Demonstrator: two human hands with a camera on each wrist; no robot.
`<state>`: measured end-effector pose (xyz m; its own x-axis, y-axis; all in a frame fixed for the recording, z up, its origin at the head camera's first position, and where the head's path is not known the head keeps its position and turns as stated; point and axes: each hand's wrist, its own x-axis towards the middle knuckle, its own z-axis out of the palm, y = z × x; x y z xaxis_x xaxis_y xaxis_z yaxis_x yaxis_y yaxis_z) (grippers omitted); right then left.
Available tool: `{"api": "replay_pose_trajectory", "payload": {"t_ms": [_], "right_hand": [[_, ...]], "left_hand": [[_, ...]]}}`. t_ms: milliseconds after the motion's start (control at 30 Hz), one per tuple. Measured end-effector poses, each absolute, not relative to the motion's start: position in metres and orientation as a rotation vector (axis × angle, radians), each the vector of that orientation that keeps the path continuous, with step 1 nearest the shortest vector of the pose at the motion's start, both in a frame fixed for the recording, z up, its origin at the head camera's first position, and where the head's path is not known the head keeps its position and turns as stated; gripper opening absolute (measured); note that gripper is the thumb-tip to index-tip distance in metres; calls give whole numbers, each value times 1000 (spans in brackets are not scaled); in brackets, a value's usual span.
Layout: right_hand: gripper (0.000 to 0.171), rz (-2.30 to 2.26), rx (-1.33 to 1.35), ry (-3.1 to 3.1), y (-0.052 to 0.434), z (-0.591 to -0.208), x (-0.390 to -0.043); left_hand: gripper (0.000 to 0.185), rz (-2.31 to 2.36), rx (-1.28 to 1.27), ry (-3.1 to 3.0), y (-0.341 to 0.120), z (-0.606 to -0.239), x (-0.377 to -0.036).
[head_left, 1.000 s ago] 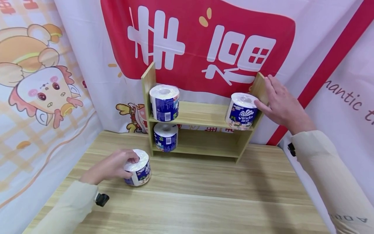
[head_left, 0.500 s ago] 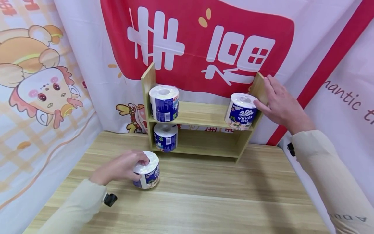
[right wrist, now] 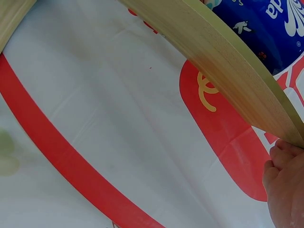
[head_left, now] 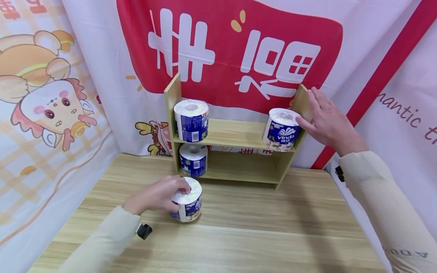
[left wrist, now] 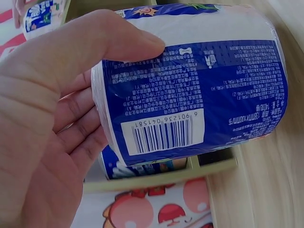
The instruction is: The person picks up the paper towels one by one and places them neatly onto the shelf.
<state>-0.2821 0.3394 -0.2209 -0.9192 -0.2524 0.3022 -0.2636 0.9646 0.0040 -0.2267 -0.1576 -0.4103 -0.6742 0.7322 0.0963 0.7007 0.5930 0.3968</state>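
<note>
My left hand (head_left: 158, 196) grips a toilet roll (head_left: 192, 206) by its upper end, fingers in the core hole and thumb on the blue wrapper. In the left wrist view, this roll (left wrist: 161, 99) shows its barcode and small print. My right hand (head_left: 329, 123) holds the upper right side panel of a small wooden shelf (head_left: 302, 102), thumb round the front edge and fingers along the outside. Another toilet roll (head_left: 282, 131) stands on the upper shelf beside that thumb. In the right wrist view, the knuckles (right wrist: 285, 166) are at the panel's end, with the thumb hidden.
One toilet roll (head_left: 192, 123) stands at the upper shelf's left end, with another toilet roll (head_left: 193, 162) below it. The shelf stands at the back of a wood-grain table (head_left: 246, 242). Printed cloth (head_left: 225, 49) hangs behind and at both sides.
My left hand has carried its toilet roll to the right, from left of the shelf to in front of its lower left corner. My right hand has stayed on the panel.
</note>
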Motion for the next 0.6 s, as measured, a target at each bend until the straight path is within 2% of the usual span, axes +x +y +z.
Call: {"api": "replay_pose_trajectory", "payload": {"t_ms": [600], "right_hand": [[99,56,379,-2804,338,-222,-282]], "left_hand": [[43,650,1421,2656,-101,-405,-229]]}}
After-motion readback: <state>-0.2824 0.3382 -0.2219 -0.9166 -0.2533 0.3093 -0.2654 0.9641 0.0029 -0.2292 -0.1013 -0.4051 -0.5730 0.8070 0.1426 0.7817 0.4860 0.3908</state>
